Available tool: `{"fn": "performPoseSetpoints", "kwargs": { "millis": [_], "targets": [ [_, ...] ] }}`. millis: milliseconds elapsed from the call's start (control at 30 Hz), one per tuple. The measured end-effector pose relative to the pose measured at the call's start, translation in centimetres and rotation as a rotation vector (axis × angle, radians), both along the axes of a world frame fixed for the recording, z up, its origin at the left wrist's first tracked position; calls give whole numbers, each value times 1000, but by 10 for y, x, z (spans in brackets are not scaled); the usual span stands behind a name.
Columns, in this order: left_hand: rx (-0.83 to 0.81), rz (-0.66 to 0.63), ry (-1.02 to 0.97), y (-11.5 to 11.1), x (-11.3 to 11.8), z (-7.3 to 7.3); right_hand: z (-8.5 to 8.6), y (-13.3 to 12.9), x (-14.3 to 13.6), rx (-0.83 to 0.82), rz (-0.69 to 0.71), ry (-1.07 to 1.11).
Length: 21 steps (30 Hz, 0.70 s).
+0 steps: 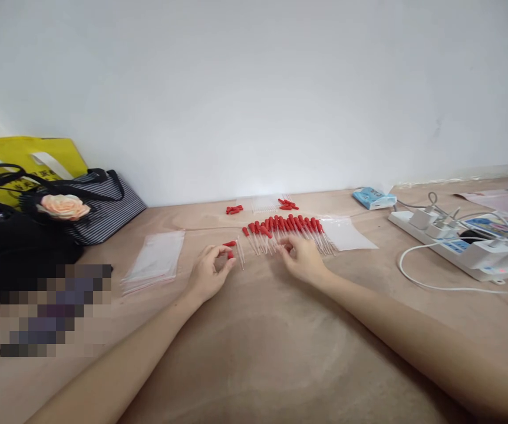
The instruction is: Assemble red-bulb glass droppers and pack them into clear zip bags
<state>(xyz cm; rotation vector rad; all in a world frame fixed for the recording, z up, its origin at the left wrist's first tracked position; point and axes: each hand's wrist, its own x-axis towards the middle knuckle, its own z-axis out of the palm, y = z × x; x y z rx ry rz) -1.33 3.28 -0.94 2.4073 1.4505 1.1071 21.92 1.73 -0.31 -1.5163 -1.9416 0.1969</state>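
My left hand [207, 271] pinches a small red rubber bulb [230, 255] between thumb and forefinger. Another red bulb [228, 243] lies just beyond its fingers. Two or so bare thin clear tubes [240, 254] rest on the table to the right of that hand. My right hand [300, 256] has thumb and forefinger together at the near end of a tilted red-topped dropper [266, 232]; the exact grip is partly hidden. Around it spreads a fanned row of droppers [298, 221], clear tubes with red bulbs pointing away from me.
Clear plastic bags lie at left [154, 259] and right [349, 234]. Loose red bulbs sit at the back in two heaps, left [234, 209] and right [288, 204], with tubes [264, 204] between. Further right are a blue tissue pack [373, 198] and a power strip [452, 244]; bags [112, 206] stand left.
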Motion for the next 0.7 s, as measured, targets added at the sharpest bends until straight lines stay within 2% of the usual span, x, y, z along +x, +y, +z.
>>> {"fn": "performPoseSetpoints", "kwargs": {
  "millis": [133, 300, 533, 700],
  "targets": [
    [-137, 52, -43, 11, -5, -5, 4, 33, -24, -52, -202, 85],
    [-181, 41, -34, 11, -4, -7, 7, 57, -53, -178, -367, 39],
    [-182, 34, -4, 12, -4, -5, 4, 64, -56, -247, -382, -64],
    [-188, 56, 54, 12, -2, -2, 7, 57, -56, -160, -339, -151]
  ]
}}
